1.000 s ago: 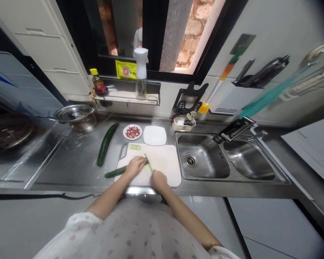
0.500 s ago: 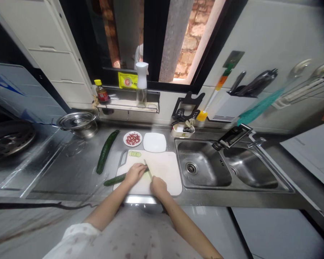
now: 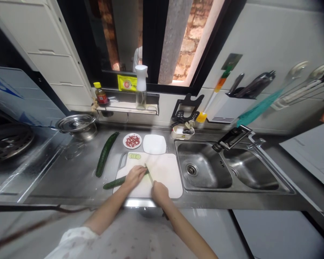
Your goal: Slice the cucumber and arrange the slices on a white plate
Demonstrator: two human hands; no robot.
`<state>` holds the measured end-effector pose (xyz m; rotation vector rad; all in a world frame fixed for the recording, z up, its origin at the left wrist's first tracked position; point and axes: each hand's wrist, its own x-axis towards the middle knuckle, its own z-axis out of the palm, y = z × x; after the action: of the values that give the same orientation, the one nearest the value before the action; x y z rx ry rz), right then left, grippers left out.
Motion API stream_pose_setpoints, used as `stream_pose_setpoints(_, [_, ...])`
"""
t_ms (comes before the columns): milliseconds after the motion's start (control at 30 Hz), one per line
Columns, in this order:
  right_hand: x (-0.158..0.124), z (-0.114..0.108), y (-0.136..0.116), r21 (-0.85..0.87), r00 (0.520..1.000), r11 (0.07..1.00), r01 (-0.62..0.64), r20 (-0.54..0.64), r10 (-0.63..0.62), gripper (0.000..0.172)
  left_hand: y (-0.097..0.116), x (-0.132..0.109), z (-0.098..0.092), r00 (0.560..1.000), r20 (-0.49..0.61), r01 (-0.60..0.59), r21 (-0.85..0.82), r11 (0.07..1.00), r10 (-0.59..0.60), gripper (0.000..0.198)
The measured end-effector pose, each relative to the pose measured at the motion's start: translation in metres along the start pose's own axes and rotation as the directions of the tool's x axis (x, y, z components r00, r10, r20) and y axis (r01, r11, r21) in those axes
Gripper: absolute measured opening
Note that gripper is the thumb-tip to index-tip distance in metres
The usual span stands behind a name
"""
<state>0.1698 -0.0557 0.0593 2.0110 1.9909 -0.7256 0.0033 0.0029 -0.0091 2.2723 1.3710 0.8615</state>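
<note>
My left hand (image 3: 135, 176) is closed over a dark green cucumber (image 3: 115, 182), which lies slanted across the white cutting board (image 3: 167, 176) with one end past its left edge. In my right hand (image 3: 160, 192) is a knife (image 3: 149, 174), its handle hidden by the fingers and its blade at the cucumber's right end. Several thin cucumber slices (image 3: 135, 156) lie overlapped in a row near the board's top left. A second, whole cucumber (image 3: 107, 154) rests on the steel counter left of the board.
Behind the board stand a small plate of chopped red pieces (image 3: 132, 141) and a white square dish (image 3: 154, 144). A double sink (image 3: 205, 169) adjoins on the right. At the back left is a lidded steel pot (image 3: 78, 126); a shelf (image 3: 126, 108) holds bottles.
The view has shifted slightly, so the scene sits a little lower. Both hands keep their hold on the cucumber and the knife, with hardly any other visible change.
</note>
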Motion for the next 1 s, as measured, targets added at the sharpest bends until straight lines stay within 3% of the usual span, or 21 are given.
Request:
stream_pose_setpoints(333, [0.021, -0.017, -0.015, 0.003, 1.0, 1.0, 0.009, 0.022, -0.009, 0.033, -0.001, 0.001, -0.001, 1.0, 0.019, -0.004, 0.005, 1.0, 0.004, 0.024])
stream_pose_setpoints(733, [-0.015, -0.002, 0.009, -0.005, 1.0, 1.0, -0.001, 0.028, 0.001, 0.032, 0.008, 0.004, -0.007, 0.999, 0.032, 0.041, 0.033, 0.999, -0.042, 0.022])
stream_pose_setpoints(1000, [-0.029, -0.008, 0.018, 0.0, 0.998, 1.0, -0.026, 0.06, 0.026, 0.032, 0.01, 0.007, -0.009, 0.994, 0.043, 0.097, 0.036, 0.995, -0.099, 0.022])
